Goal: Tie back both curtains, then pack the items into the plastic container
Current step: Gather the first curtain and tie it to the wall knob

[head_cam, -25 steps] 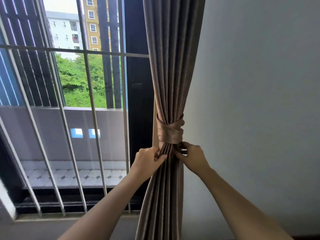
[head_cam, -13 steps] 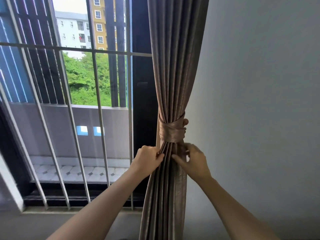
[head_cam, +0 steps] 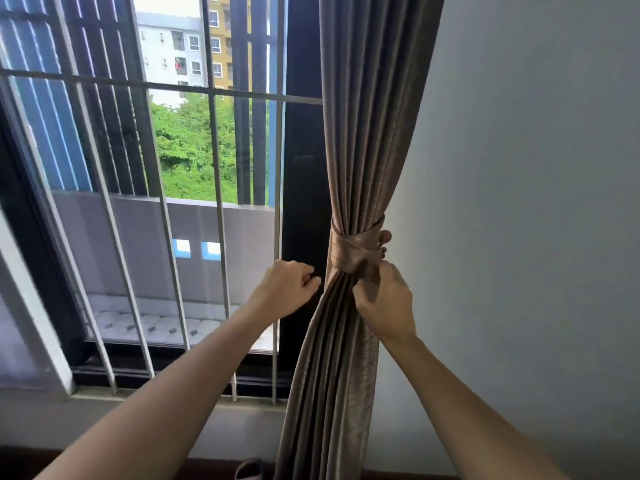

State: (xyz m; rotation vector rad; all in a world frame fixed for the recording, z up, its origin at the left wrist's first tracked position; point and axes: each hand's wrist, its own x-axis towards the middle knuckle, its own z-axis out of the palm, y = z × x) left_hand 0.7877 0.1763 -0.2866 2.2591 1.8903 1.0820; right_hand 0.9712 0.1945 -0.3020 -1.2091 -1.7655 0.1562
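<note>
A taupe curtain (head_cam: 367, 133) hangs gathered at the window's right edge, against the wall. A matching fabric tieback (head_cam: 349, 247) is wrapped around it at mid height. My right hand (head_cam: 384, 303) grips the fabric just under the tieback, and fingertips show behind the band on its right side. My left hand (head_cam: 287, 289) hovers just left of the curtain with its fingers curled and nothing in it; a narrow gap separates it from the folds. The second curtain and the plastic container are out of view.
White window bars (head_cam: 218, 168) and a dark window frame (head_cam: 304, 168) stand left of the curtain. A plain grey wall (head_cam: 519, 202) fills the right side. A slipper (head_cam: 249, 469) lies on the floor at the bottom edge.
My left hand has let go of the curtain folds and moved slightly left. My right hand has shifted up toward the tieback. The view has moved closer and to the right.
</note>
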